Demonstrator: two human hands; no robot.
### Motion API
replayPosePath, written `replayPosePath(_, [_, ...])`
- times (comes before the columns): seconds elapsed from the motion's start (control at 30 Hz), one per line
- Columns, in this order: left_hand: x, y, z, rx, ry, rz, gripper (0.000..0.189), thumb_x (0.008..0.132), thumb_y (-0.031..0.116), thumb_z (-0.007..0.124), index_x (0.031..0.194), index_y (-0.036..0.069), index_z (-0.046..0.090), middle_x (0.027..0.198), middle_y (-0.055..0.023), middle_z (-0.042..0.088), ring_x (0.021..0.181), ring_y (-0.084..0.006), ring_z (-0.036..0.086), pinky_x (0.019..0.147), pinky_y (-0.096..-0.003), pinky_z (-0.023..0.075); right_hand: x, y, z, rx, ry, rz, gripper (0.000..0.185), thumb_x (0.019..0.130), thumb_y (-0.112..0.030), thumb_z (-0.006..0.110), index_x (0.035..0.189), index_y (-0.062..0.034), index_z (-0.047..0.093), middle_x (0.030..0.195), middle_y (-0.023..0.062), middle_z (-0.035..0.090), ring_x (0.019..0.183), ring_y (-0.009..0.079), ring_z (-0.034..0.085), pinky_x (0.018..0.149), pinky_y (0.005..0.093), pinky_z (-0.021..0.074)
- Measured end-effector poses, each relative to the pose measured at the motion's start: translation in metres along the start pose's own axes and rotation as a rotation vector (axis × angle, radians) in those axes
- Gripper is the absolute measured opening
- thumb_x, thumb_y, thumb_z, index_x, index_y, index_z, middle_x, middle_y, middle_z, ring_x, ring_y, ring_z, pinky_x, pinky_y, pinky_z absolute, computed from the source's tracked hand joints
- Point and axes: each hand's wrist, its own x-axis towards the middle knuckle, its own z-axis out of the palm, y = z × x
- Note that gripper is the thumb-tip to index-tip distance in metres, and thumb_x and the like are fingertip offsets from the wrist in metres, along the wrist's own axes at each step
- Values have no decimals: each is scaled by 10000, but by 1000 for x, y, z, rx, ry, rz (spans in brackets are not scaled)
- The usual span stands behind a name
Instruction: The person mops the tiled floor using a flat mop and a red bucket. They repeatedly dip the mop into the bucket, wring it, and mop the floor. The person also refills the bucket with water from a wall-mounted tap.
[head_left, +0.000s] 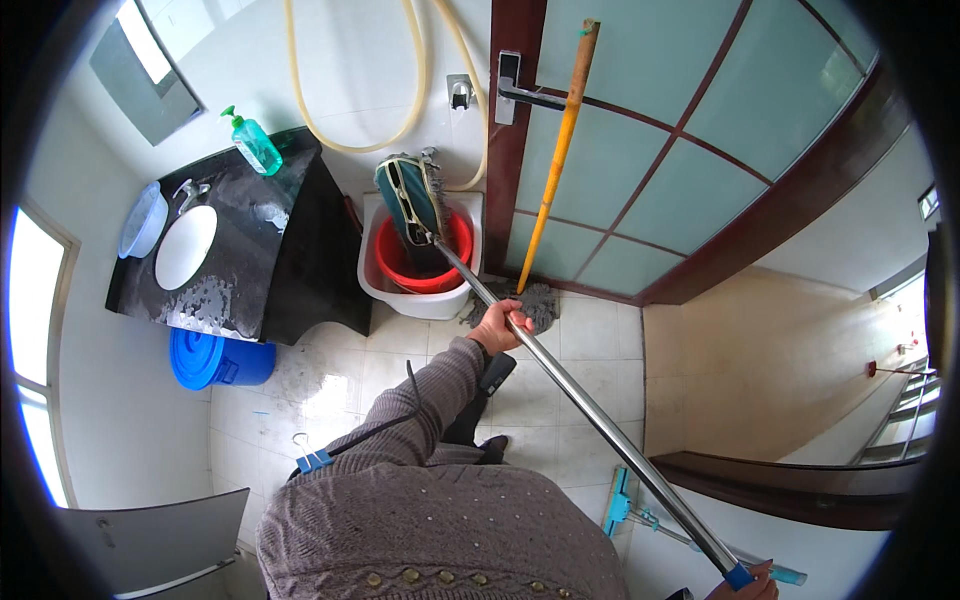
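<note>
A long steel mop pole runs slantwise across the view. My left hand is wrapped around its middle. At the lower right, my right hand grips the blue-capped end of the pole, partly cut off by the picture's edge. The pole's far end joins a flat mop head with green fabric and grey fringe, folded and tilted over a red bucket. That bucket stands inside a white mop basin against the wall. The mop head hides much of the bucket's inside.
A yellow-handled string mop leans on the glass-panelled door. Left stands a black washbasin counter with a green soap bottle and a blue bowl. Below is a blue lidded bin. A blue squeegee stands lower right.
</note>
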Motion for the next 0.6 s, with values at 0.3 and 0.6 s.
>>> replayPosePath(0.3, [-2, -4, 12, 90, 154, 8, 282, 816, 97, 494, 582, 81, 338, 487, -29, 340, 449, -185, 380, 644, -364, 433, 3, -8, 6, 39, -158, 0, 298, 788, -285, 627, 561, -175, 468, 617, 2, 504, 583, 225, 498, 550, 388, 347])
replayPosePath(0.6, [22, 0, -14, 369, 313, -60, 283, 831, 161, 526, 980, 38, 319, 797, -139, 451, 740, -306, 514, 801, -551, 459, -36, 19, 11, 31, -1030, -247, 362, 731, -444, 648, 575, -136, 539, 597, 57, 553, 547, 263, 549, 502, 411, 422])
